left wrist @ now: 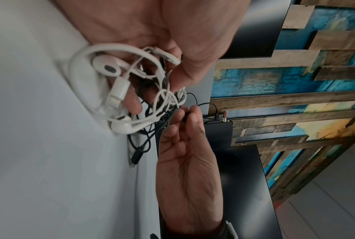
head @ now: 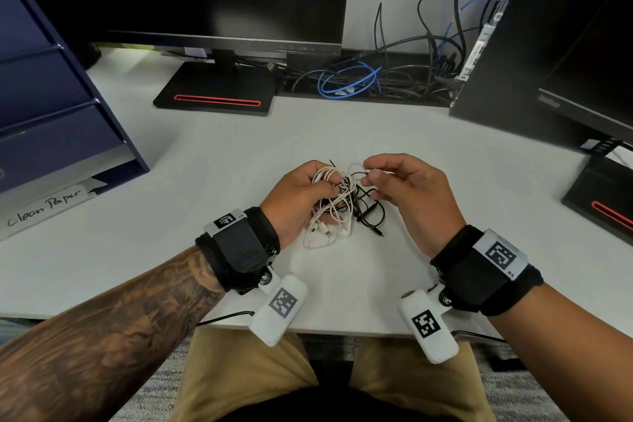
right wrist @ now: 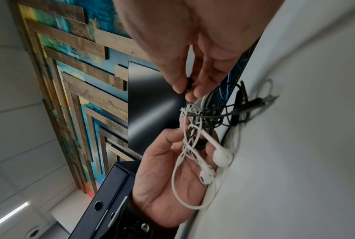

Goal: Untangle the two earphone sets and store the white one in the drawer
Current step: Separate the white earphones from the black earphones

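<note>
Both hands are up over the pale grey desk (head: pixel 212 161) now, and the left hand (head: pixel 301 195) has its fingers curled round the bundled thin white earphone cord (head: pixel 330 192), its smooth white plastic earbuds (right wrist: pixel 222 156) hanging low by the palm. The right hand (head: pixel 407 195) pinches a small black earbud (right wrist: pixel 189 84) of the thin black earphone cord (head: pixel 371 212) between thumb and forefinger, just right of the knot and slightly above it. The black cord trails down and right to the desk, so by my reading a pull rightward, away from the left fist, frees it; the dark blue drawer unit (head: pixel 51 96) waits well off to the left, nearer the left hand.
</note>
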{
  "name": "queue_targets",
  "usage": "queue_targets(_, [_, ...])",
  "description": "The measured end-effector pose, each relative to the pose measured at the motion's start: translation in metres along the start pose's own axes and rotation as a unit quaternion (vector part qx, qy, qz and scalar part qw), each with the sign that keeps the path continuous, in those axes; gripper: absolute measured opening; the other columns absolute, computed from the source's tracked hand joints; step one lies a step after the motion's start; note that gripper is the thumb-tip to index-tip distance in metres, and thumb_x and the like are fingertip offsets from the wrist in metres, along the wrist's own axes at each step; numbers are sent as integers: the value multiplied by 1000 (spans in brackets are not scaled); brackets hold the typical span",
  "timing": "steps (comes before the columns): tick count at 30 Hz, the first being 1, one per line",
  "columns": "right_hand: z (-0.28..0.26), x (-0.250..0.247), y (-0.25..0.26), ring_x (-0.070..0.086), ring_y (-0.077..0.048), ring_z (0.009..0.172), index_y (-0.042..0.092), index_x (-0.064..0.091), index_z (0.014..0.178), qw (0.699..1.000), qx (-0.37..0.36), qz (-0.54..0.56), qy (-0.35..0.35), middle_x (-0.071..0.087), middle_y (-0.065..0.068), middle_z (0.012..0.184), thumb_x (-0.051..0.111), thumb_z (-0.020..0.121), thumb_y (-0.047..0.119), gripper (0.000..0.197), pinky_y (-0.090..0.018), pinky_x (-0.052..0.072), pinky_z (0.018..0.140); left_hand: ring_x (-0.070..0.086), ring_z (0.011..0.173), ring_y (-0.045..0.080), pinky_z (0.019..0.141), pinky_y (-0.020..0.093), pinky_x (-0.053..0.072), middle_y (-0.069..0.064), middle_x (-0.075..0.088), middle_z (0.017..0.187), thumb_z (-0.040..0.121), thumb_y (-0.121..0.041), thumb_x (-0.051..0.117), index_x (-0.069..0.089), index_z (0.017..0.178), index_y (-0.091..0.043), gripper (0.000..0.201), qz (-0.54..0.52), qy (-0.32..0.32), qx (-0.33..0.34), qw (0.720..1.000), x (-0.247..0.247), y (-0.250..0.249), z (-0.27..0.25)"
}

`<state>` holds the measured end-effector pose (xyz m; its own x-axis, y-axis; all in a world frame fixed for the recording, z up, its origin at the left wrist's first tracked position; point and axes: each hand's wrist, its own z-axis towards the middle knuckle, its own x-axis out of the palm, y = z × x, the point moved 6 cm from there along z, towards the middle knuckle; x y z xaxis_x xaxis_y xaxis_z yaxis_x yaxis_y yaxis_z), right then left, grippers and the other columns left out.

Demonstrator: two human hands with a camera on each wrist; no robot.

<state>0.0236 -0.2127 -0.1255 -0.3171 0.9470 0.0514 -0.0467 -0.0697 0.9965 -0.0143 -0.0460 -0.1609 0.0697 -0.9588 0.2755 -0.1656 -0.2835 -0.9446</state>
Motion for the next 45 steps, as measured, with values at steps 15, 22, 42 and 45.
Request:
queue_targets(15, [-1, 4, -6, 71, -20, 83, 6, 73, 99, 999, 27, -10, 27, 74, -14, 90, 71, 89, -1, 13, -25, 57, 69, 65, 70, 23, 55, 28, 53, 13, 67, 90, 90, 7, 60, 62, 95, -8, 16, 0, 26, 5, 1000, 5, -2, -5])
queue_targets(22, [-1, 5, -9, 68, -16, 75, 6, 72, 92, 998, 25, -45, 34, 73, -12, 83, 72, 91, 10, 4, -26, 56, 67, 64, 82, 22, 62, 33, 57, 14, 64, 95, 88, 0, 68, 62, 101, -9, 17, 10, 31, 12, 999, 4, -1, -4])
queue_targets(42, [0, 5, -19, 62, -12, 74, 9, 73, 93, 989, 69, -111, 71, 69, -1, 78, 58, 102, 20, 20, -30, 47, 70, 56, 87, 39, 77, 49, 43, 14, 66, 96, 79, -8, 76, 69, 102, -18, 26, 15, 62, 30, 998, 4, -2, -3])
queue_targets(45, [0, 8, -19, 61, -11, 76, 6, 72, 97, 988, 65, -116, 84, 68, -2, 82, 53, 104, 15, 22, -26, 47, 70, 62, 90, 32, 81, 45, 51, 14, 66, 99, 78, -5, 74, 65, 104, -13, 28, 12, 41, 29, 999, 3, -2, -2])
